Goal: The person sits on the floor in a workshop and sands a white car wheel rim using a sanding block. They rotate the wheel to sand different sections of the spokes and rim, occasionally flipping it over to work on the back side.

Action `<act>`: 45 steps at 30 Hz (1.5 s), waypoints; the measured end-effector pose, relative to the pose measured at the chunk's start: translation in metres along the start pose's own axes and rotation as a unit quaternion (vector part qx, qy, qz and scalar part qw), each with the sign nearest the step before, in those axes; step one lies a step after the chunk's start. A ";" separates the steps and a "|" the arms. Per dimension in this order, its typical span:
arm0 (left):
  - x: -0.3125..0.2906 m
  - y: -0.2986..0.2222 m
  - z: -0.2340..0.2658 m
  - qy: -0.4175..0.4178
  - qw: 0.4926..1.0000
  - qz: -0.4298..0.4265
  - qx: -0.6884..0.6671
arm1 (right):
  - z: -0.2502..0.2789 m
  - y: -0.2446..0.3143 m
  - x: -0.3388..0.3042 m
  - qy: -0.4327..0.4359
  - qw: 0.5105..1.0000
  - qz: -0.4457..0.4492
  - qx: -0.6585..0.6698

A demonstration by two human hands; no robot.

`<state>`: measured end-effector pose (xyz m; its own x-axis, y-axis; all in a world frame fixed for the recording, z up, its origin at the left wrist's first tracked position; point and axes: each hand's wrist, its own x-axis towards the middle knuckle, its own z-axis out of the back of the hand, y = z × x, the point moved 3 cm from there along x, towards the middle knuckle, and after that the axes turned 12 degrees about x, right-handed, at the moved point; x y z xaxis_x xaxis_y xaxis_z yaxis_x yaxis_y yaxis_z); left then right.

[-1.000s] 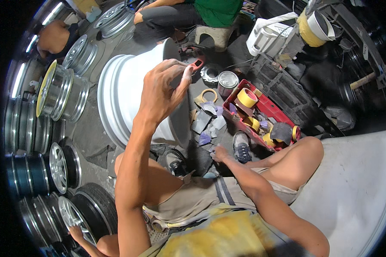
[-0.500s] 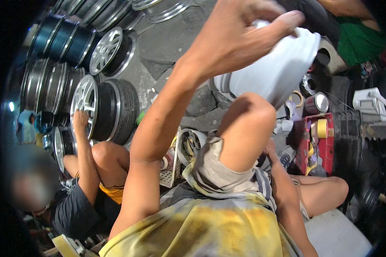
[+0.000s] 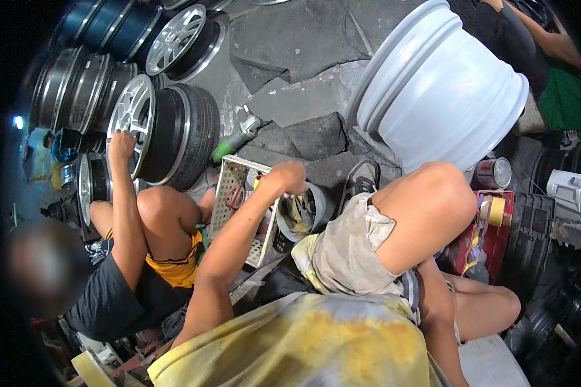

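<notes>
My left hand [image 3: 286, 178] is over the gap between a cream perforated plastic basket [image 3: 223, 205] and a grey bucket [image 3: 320, 205]. Its fingers curl downward, and whatever they may hold is hidden. Red-handled scissors [image 3: 237, 196] lie in the basket. Inside the bucket are yellowish, crumpled pieces [image 3: 298, 213]. A large wheel rim [image 3: 447, 87], coated pale grey-white, stands tilted beyond my raised knee; neither hand touches it. My right forearm [image 3: 436, 297] passes behind my bent leg, which hides my right hand.
At left a co-worker's hand [image 3: 122, 146] touches a silver spoked wheel [image 3: 135, 116]. Several rims stand stacked behind it. A green-and-grey angle grinder [image 3: 237, 138] lies on the floor. To the right are a can [image 3: 494, 173], a red crate [image 3: 501, 238] with tape rolls, and another person's green garment [image 3: 569, 97].
My left hand has come down and back from above the pale rim to the basket and bucket. The view has shifted, showing more of the rim. The co-worker's hand stays at the spoked wheel.
</notes>
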<state>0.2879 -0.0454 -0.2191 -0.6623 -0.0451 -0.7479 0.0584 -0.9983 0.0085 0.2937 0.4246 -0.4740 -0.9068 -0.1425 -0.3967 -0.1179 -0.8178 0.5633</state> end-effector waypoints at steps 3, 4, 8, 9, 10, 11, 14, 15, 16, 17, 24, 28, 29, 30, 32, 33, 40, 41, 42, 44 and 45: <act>0.009 0.016 -0.066 -0.064 0.997 -0.009 0.049 | 0.002 -0.001 -0.004 -0.004 1.000 -0.003 -0.004; 0.010 0.015 -0.079 -0.113 0.991 -0.021 0.074 | 0.004 -0.001 -0.003 -0.008 1.000 -0.004 -0.005; -0.002 0.004 -0.108 -0.175 0.970 -0.011 0.166 | 0.008 -0.002 -0.009 -0.008 1.000 -0.003 -0.008; -0.001 0.002 -0.106 -0.168 0.971 -0.019 0.168 | 0.011 -0.005 -0.009 -0.012 1.000 -0.006 -0.008; -0.002 0.002 -0.104 -0.161 0.972 -0.024 0.168 | 0.012 -0.006 -0.012 -0.014 1.000 -0.007 -0.008; -0.004 0.003 -0.103 -0.153 0.973 -0.029 0.168 | 0.013 -0.007 -0.014 -0.016 1.000 -0.007 -0.009; -0.016 0.010 -0.081 -0.164 0.979 -0.018 0.120 | 0.014 -0.006 -0.015 -0.021 1.000 -0.008 -0.007; -0.023 0.013 -0.070 -0.163 0.980 -0.007 0.112 | 0.015 -0.007 -0.016 -0.022 1.000 -0.008 -0.009; -0.034 0.014 -0.049 -0.163 0.981 0.003 0.106 | 0.014 -0.008 -0.018 -0.025 1.000 -0.011 -0.009; -0.037 0.017 -0.037 -0.162 0.982 0.014 0.100 | 0.014 -0.009 -0.018 -0.030 0.999 -0.012 -0.009; -0.066 0.052 0.049 -0.044 0.965 -0.053 -0.254 | 0.008 0.003 -0.005 -0.066 0.998 0.005 -0.006; -0.099 0.030 0.134 -0.144 0.935 -0.031 -0.321 | 0.050 0.047 0.024 -0.089 0.974 0.199 0.067; -0.111 0.016 0.160 -0.157 0.921 -0.012 -0.356 | 0.078 0.062 0.036 -0.033 0.985 0.167 0.026; -0.118 0.000 0.187 -0.233 0.909 -0.045 -0.343 | 0.104 0.072 0.051 0.020 0.991 0.128 -0.011; -0.133 -0.038 0.230 -0.390 0.839 -0.130 -0.357 | 0.152 0.073 0.072 0.013 0.988 0.143 -0.060; -0.144 -0.054 0.244 -0.429 0.827 -0.144 -0.334 | 0.201 0.129 0.053 0.020 0.989 0.143 -0.041; -0.161 -0.265 0.301 -0.549 0.663 -0.487 -0.145 | 0.425 0.231 -0.035 0.060 0.890 0.154 0.426; -0.152 -0.287 0.299 -0.531 0.653 -0.520 -0.147 | 0.433 0.233 -0.044 0.102 0.821 0.135 0.546; -0.144 -0.306 0.298 -0.518 0.649 -0.542 -0.128 | 0.437 0.235 -0.048 0.126 0.778 0.161 0.594; -0.130 -0.342 0.294 -0.515 0.648 -0.554 -0.087 | 0.443 0.230 -0.061 0.125 0.711 0.208 0.660; -0.124 -0.350 0.293 -0.522 0.639 -0.561 -0.065 | 0.444 0.232 -0.066 0.099 0.692 0.206 0.685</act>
<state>0.1306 0.2984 0.0652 -0.4751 0.6283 0.6161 -0.8743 -0.4162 -0.2498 0.1464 0.4914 0.0047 -0.9203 -0.3911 -0.0137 -0.2624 0.5910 0.7628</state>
